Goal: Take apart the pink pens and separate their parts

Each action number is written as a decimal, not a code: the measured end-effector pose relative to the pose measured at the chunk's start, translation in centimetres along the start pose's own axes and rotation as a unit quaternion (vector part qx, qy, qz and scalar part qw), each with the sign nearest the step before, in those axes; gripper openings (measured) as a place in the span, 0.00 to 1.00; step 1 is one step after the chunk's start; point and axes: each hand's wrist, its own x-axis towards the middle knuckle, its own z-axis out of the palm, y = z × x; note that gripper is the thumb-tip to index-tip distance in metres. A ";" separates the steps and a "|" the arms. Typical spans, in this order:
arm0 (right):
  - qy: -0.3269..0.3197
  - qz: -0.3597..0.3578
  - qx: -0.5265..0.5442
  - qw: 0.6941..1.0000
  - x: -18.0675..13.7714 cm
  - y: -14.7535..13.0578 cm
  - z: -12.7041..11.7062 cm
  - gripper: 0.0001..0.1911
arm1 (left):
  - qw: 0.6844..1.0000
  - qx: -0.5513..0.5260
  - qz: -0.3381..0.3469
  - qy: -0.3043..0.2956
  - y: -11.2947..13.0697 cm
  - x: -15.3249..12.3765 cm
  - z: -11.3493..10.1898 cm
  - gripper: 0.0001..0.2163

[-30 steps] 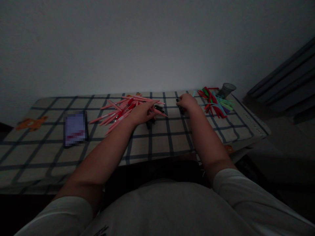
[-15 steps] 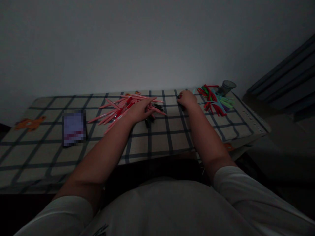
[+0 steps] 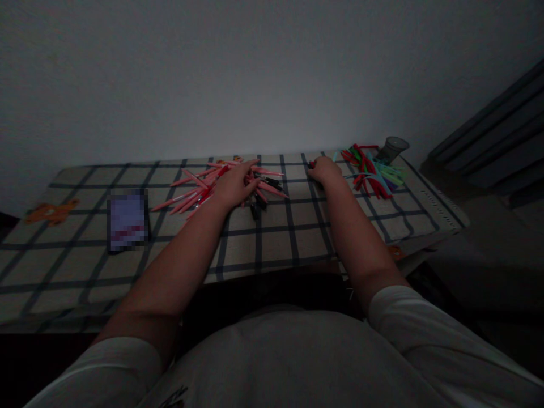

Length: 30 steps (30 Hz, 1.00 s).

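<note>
A loose pile of pink pens (image 3: 187, 198), or pen-like sticks, lies on the checked cloth. My left hand (image 3: 233, 186) rests on the pile, thumb and fingers apart, with pens beneath and around it. Several black pieces (image 3: 258, 205) stick out of the pile beside that hand. Further right, my right hand (image 3: 323, 170) is low over the cloth with its fingers curled closed. A small dark and red bit shows at its fingertips, too dim to name. Just right of this hand is a heap of red, green, blue and purple fuzzy strips (image 3: 372, 173).
A dark, see-through cup (image 3: 393, 149) stands tilted at the back right, behind the strips. On the left lies a flat, blurred rectangular object (image 3: 127, 221). The checked tablecloth (image 3: 272, 249) covers the table, which meets a wall (image 3: 255, 79) at the back.
My left hand has shifted slightly left and its fingers lie lower over the pens. My right hand stays in nearly the same place; less of the dark thing under it shows now.
</note>
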 end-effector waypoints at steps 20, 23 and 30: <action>-0.076 -0.318 0.075 0.942 -2.8 -5.9 2.6 0.14 | 0.999 0.001 -0.035 0.038 -1.0 0.4 0.9 0.25; -0.068 -0.284 0.083 0.953 -2.8 -5.5 2.0 0.12 | 0.999 0.010 -0.034 0.026 -0.8 0.4 0.7 0.22; -0.037 -0.226 0.255 0.939 -2.3 -4.7 0.9 0.13 | 0.998 0.031 -0.047 0.000 -0.7 0.4 0.6 0.20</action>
